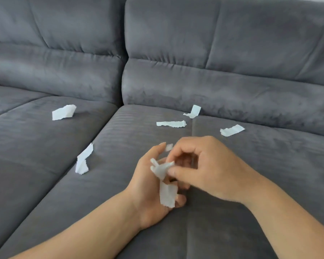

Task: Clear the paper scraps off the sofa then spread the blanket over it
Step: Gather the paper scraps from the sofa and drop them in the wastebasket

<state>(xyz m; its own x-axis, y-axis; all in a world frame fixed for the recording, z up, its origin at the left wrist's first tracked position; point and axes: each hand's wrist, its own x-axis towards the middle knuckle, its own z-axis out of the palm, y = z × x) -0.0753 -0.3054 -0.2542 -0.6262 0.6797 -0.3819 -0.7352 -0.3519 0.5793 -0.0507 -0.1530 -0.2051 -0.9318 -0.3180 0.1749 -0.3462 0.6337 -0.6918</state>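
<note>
Closest in, the two hands meet over the seat of the grey sofa. The left hand is cupped palm-up, fingers curled round the gathered scraps. The right hand pinches the crumpled top of that same bundle between thumb and forefinger. One tail of paper hangs out below the left palm, and that looks like the weak spot. If the pinch lets go before the left fingers close, the tail could slide back onto the cushion.

A small torn bit pokes up at the fingertips, and I cannot tell which hand has it. It looks light enough to flutter off with any quick move.

Just left of the hands lies a folded scrap, standing half on edge beside the cushion seam. A careless sweep could push it down into that gap.

Beyond the hands sits a long strip, with a flat scrap off to the right. Further back a curled scrap rests near the backrest crease, where it could slip in. Far to the left a fifth scrap lies well apart, a long reach with a full hand. Each new pickup risks spilling the bundle.

The blanket is not in view, and spreading it now would bury the paper.
</note>
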